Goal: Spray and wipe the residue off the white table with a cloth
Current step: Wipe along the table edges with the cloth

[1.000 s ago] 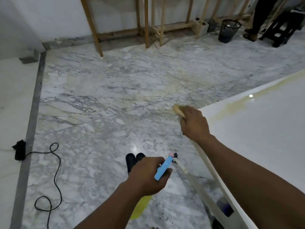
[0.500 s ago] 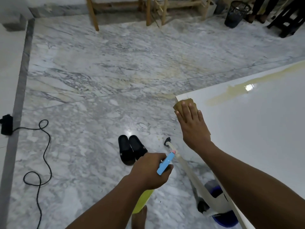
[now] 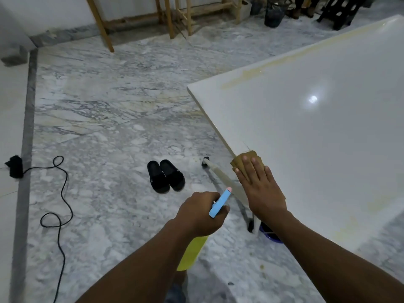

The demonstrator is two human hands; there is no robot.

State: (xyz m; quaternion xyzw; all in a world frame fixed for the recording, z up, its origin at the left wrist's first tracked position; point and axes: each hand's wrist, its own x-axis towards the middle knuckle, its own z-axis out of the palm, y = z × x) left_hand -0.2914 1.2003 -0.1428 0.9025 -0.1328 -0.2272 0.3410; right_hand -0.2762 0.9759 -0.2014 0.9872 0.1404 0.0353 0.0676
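Note:
The white table (image 3: 317, 132) fills the right side, with a yellowish residue streak (image 3: 262, 67) along its far edge. My right hand (image 3: 260, 186) lies flat with straight fingers on a tan cloth (image 3: 244, 157), pressing it onto the table's left edge. My left hand (image 3: 201, 213) hangs over the floor beside the table and grips a spray bottle with a blue nozzle (image 3: 219, 204) and a yellow body (image 3: 192, 254) below the fist.
Black slippers (image 3: 166, 176) stand on the marble floor left of a table leg (image 3: 220, 176). A black cable (image 3: 59, 200) snakes at far left. A blue bucket (image 3: 270, 234) sits under the table. Wooden frames (image 3: 170, 16) and a black bin (image 3: 274, 12) are at the back.
My right hand has slid the cloth from the table's far corner back along the left edge toward me. The left hand kept its hold on the bottle.

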